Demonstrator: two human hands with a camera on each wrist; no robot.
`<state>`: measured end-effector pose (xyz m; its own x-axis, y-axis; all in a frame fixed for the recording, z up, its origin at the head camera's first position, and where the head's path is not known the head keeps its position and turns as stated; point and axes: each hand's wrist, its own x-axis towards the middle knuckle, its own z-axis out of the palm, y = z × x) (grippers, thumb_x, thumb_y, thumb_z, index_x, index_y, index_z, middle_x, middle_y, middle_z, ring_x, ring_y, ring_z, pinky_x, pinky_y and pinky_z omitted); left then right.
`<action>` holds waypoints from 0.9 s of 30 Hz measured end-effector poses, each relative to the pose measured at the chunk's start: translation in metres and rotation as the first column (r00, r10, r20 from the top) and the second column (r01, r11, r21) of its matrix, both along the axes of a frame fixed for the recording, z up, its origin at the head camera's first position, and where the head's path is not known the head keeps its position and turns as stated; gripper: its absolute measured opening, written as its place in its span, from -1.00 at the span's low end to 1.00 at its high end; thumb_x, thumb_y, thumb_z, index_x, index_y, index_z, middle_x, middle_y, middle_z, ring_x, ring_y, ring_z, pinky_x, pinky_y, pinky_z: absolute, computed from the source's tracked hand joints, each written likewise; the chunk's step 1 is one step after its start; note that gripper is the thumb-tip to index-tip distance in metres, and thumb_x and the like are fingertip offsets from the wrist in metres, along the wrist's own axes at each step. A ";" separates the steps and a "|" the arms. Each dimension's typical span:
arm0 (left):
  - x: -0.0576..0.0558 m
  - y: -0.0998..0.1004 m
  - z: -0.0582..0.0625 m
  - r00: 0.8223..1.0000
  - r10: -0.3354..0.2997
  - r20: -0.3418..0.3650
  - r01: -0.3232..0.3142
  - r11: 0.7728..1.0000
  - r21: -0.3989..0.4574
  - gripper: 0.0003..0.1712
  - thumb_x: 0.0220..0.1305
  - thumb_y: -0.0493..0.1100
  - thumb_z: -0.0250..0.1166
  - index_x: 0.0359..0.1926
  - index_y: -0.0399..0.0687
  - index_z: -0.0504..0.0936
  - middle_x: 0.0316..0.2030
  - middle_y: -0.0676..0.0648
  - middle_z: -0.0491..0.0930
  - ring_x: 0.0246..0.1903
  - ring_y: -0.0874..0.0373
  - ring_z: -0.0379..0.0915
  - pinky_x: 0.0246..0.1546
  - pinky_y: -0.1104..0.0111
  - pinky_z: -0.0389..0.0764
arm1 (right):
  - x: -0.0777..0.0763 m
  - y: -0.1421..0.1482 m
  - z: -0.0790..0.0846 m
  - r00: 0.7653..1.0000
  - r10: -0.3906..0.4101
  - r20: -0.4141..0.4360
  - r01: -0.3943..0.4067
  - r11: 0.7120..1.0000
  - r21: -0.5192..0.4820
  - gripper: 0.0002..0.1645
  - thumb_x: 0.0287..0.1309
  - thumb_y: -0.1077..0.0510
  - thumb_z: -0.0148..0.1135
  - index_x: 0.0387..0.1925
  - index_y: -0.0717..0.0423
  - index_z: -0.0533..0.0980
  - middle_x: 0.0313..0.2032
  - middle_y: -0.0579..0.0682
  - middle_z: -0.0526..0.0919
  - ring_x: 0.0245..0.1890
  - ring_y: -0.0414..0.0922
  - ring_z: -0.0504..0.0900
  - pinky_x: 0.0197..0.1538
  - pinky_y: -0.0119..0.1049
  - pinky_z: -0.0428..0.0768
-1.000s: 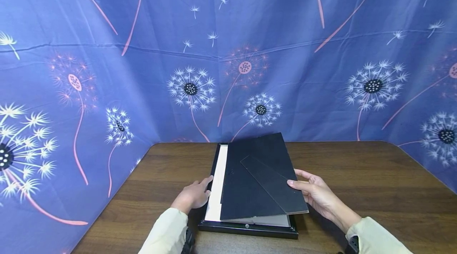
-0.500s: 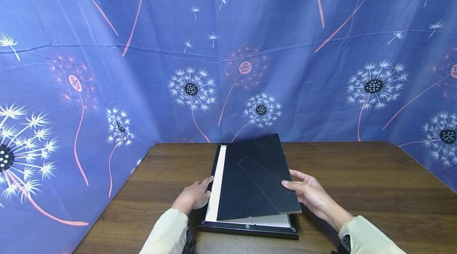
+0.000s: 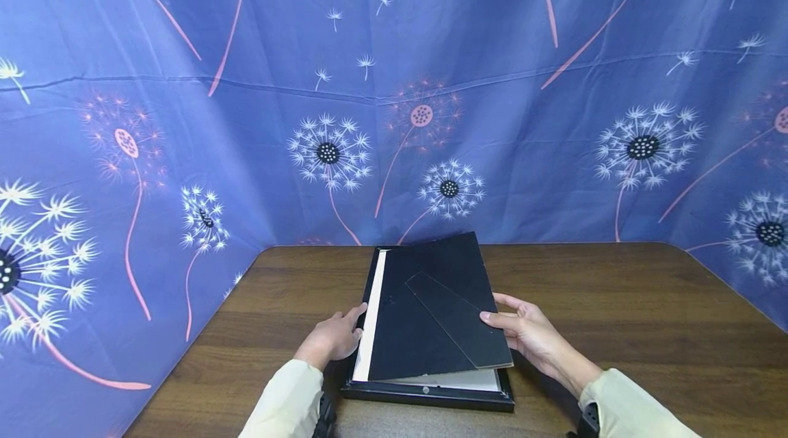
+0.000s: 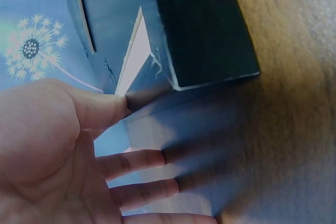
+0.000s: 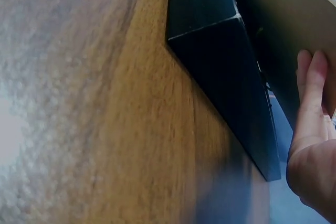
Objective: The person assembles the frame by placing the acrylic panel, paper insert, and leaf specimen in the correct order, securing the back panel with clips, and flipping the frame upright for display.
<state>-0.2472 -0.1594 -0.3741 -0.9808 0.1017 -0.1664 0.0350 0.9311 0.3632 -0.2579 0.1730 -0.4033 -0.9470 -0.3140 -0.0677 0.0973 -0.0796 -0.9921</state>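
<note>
A black picture frame lies face down on the wooden table, its white inner sheet showing along the left side and front. Over it slants a black backing board with a folded easel stand. My right hand pinches the board's right edge, thumb on top and fingers against the brown underside. That edge is raised above the frame, and the board's left edge sits low inside it. My left hand touches the frame's left side; thumb at the rim, other fingers extended.
The brown wooden table reaches back to a blue dandelion-print cloth hanging behind and along both sides. Pale sleeves and dark wrist-worn devices are on both arms.
My right hand has moved left with the backing board, which now covers more of the white sheet. Its raised right edge has come down slightly. My left hand stays at the frame's side.
</note>
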 end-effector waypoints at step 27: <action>-0.002 -0.001 0.001 1.000 -0.026 -0.009 0.025 0.999 -0.043 -0.42 0.48 -0.22 0.14 0.47 -0.09 0.35 0.30 -0.49 0.37 0.30 -0.45 0.32 0.27 -0.23 0.34 | 0.002 -0.021 -0.002 0.998 -0.038 -0.043 0.042 0.995 0.094 -0.07 0.27 0.22 0.32 0.45 0.54 0.03 -0.11 0.10 0.75 -0.12 -0.10 0.73 -0.01 -0.10 0.70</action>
